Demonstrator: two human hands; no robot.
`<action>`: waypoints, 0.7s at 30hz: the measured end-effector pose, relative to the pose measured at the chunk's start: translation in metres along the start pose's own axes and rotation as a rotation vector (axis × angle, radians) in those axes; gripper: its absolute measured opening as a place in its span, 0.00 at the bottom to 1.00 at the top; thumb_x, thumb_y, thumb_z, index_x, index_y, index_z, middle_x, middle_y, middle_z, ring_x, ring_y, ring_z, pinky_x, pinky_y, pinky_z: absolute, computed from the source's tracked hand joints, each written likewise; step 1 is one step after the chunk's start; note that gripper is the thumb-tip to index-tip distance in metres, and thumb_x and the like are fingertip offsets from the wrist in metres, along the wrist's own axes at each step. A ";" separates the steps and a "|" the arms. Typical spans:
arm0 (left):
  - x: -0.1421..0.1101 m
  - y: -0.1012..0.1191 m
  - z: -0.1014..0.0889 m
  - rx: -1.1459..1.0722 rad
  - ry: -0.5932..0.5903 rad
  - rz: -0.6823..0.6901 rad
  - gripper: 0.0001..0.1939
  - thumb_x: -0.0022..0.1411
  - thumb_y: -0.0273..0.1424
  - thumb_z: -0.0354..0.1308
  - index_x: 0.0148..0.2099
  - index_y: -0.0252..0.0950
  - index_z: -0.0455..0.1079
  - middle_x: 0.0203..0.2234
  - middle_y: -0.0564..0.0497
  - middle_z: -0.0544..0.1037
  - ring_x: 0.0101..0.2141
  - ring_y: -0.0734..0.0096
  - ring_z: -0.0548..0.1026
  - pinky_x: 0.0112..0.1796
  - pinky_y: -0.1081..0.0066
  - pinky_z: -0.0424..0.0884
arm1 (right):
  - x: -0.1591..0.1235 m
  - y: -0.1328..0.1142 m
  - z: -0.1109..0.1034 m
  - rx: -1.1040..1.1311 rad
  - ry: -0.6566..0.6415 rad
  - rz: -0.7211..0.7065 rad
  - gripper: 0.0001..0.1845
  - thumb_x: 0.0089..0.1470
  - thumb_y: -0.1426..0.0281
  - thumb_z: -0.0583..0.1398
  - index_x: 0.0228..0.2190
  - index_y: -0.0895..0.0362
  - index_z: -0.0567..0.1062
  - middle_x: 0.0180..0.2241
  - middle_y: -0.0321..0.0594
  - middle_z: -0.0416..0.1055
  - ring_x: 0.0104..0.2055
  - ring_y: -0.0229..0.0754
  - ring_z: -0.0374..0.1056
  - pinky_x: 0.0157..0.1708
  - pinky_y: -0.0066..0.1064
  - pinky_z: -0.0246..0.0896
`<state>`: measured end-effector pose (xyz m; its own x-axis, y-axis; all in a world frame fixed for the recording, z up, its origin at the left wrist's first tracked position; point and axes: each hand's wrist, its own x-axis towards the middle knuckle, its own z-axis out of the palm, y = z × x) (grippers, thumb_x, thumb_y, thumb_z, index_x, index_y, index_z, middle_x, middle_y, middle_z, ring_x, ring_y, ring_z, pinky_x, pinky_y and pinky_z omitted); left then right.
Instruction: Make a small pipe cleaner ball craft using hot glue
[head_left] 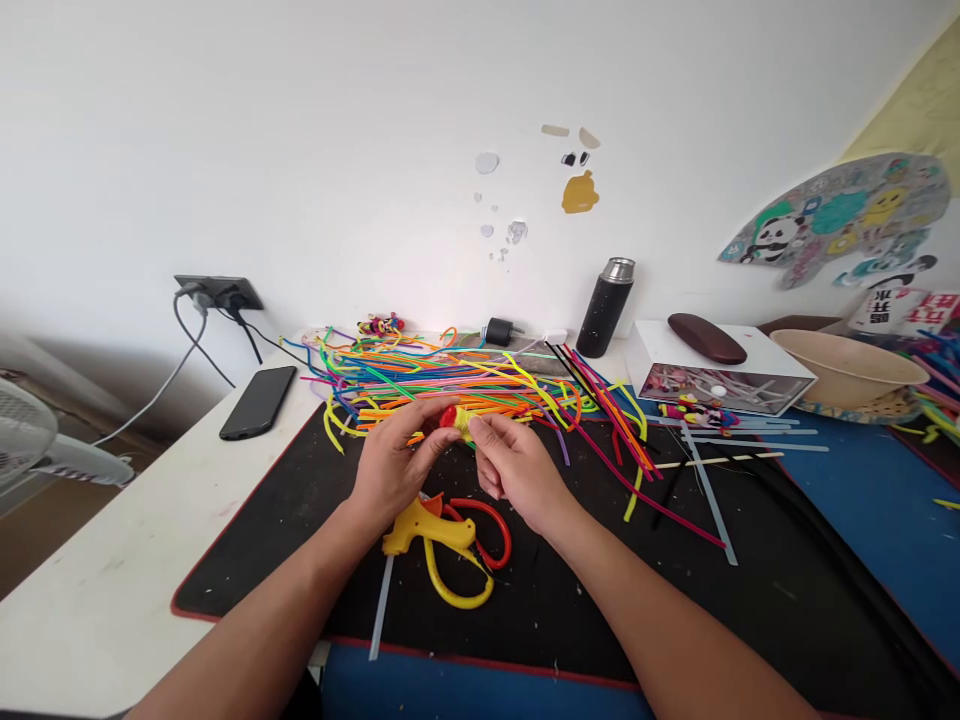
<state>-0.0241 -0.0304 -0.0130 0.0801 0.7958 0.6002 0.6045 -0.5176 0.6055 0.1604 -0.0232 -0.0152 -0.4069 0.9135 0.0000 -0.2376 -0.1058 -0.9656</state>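
Both hands meet above the black mat (300,560), closed on a small yellow-and-red coil (459,418) that looks wound from pipe cleaners. My left hand (394,460) pinches its red end between thumb and fingers. At the yellow end, the thumb and curled fingers of my right hand (521,468) grip it, partly covering it. Below them lies a yellow glue gun (412,527), a pale glue stick (382,610) poking out of it. Scissors with one red and one yellow handle loop (459,603) rest against the gun; their blades are hidden.
Loose pipe cleaners (420,375) spread behind my hands. A phone (259,402) lies left, near a fan (45,440). Along the wall stand a black flask (606,308) and a white box (652,350) topped by a brown case (706,338). Glue sticks (709,495) and a basin (847,360) are right.
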 end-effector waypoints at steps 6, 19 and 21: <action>-0.002 0.002 0.000 -0.047 -0.011 -0.006 0.20 0.70 0.44 0.64 0.58 0.41 0.78 0.45 0.46 0.87 0.38 0.63 0.83 0.42 0.67 0.79 | 0.000 -0.004 0.001 -0.007 0.009 -0.010 0.29 0.57 0.42 0.65 0.28 0.53 0.67 0.15 0.24 0.57 0.14 0.31 0.51 0.15 0.26 0.44; 0.012 -0.002 -0.012 -0.695 -0.151 -0.288 0.25 0.57 0.38 0.76 0.55 0.38 0.82 0.40 0.45 0.85 0.37 0.63 0.81 0.41 0.65 0.79 | 0.000 -0.007 -0.003 0.024 0.025 -0.023 0.31 0.56 0.40 0.66 0.26 0.54 0.66 0.15 0.24 0.56 0.14 0.29 0.52 0.14 0.24 0.41; 0.010 -0.004 -0.008 -0.680 -0.165 -0.285 0.24 0.57 0.38 0.76 0.55 0.39 0.82 0.39 0.46 0.85 0.36 0.65 0.80 0.41 0.66 0.79 | 0.001 -0.006 -0.003 0.033 0.023 -0.016 0.31 0.55 0.40 0.66 0.26 0.54 0.67 0.15 0.24 0.55 0.14 0.29 0.52 0.14 0.24 0.41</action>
<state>-0.0324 -0.0225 -0.0054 0.1434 0.9370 0.3184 0.0011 -0.3219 0.9468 0.1644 -0.0201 -0.0098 -0.3825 0.9239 0.0087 -0.2725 -0.1038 -0.9565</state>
